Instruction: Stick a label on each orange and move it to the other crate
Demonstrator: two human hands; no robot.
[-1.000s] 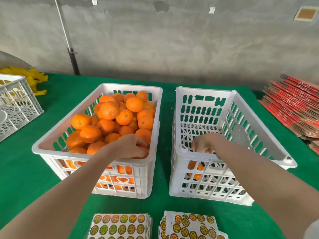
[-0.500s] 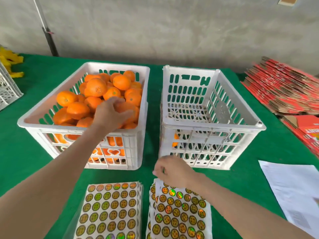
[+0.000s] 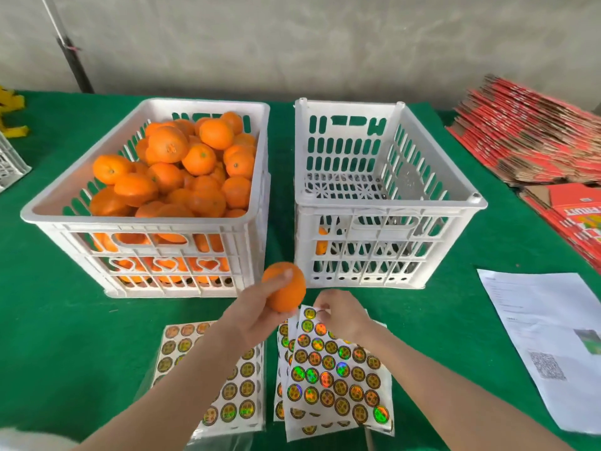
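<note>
My left hand (image 3: 250, 320) grips an orange (image 3: 286, 289) in the air in front of the two white crates. The left crate (image 3: 74, 196) is heaped with oranges (image 3: 182, 170). In the right crate (image 3: 468, 203) one orange (image 3: 322, 245) shows through the front slots. My right hand (image 3: 341, 315) pinches at the top corner of the upper sheet of round shiny labels (image 3: 335, 372). A second label sheet (image 3: 234, 398) lies to the left, partly under my left forearm.
A printed white paper (image 3: 546, 336) lies at the right on the green cloth. Red flattened cartons (image 3: 536, 141) are stacked at the far right. Another white crate's corner (image 3: 9, 164) and yellow items (image 3: 11, 115) sit at the far left.
My left hand lifted an orange out of the left crate and brought it down near the label sheets. My right hand stays at the top of the right sheet, pinching at a label.
</note>
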